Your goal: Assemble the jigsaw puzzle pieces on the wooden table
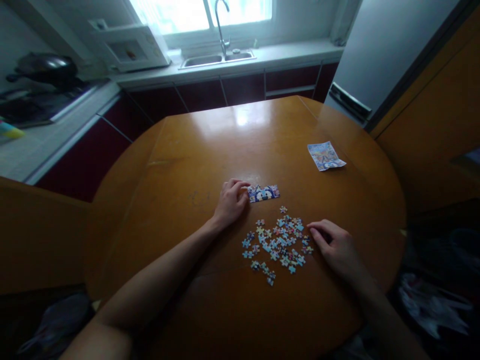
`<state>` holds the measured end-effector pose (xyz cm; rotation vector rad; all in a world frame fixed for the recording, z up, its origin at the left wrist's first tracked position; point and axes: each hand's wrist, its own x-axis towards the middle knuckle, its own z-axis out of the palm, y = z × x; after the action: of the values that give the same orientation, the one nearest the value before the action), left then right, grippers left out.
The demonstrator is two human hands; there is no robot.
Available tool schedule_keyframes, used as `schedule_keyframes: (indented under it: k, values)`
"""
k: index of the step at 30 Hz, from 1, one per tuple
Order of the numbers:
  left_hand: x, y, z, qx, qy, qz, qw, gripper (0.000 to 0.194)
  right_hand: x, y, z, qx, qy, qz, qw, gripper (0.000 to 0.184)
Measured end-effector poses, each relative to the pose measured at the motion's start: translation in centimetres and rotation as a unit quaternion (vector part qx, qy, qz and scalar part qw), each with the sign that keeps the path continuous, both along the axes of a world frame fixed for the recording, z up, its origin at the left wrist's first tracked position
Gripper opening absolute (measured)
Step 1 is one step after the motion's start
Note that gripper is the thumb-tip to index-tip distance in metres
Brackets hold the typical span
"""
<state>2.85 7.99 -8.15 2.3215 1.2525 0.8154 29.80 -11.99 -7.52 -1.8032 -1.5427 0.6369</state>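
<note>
A partly joined strip of jigsaw puzzle, with a blue and white cartoon face, lies on the wooden table. My left hand rests at its left end, fingers loosely bent and apart, the index finger reaching to the strip's upper left corner. Nearer to me is a spread of loose puzzle pieces, mostly light blue, white and yellow. At the right edge of these pieces is my right hand, its thumb and index fingertips brought together. Whether a piece is between them is too small to tell.
A creased, printed picture sheet lies toward the table's far right. Beyond the table are a counter with a sink, a white microwave and a stove with a dark wok. A fridge stands at right.
</note>
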Motion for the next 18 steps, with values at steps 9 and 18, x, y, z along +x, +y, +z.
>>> schedule_keyframes:
  k: [9, 18]
  values:
    - [-0.04, 0.06, -0.03, 0.003, 0.0, -0.003, 1.0, 0.023, 0.05, 0.01, -0.15, 0.006, 0.001, 0.003, 1.0, 0.021]
    - [0.02, 0.05, -0.03, 0.002, -0.002, -0.006, 1.0, 0.021, -0.06, -0.03, -0.01, 0.013, 0.004, 0.003, 1.0, 0.022]
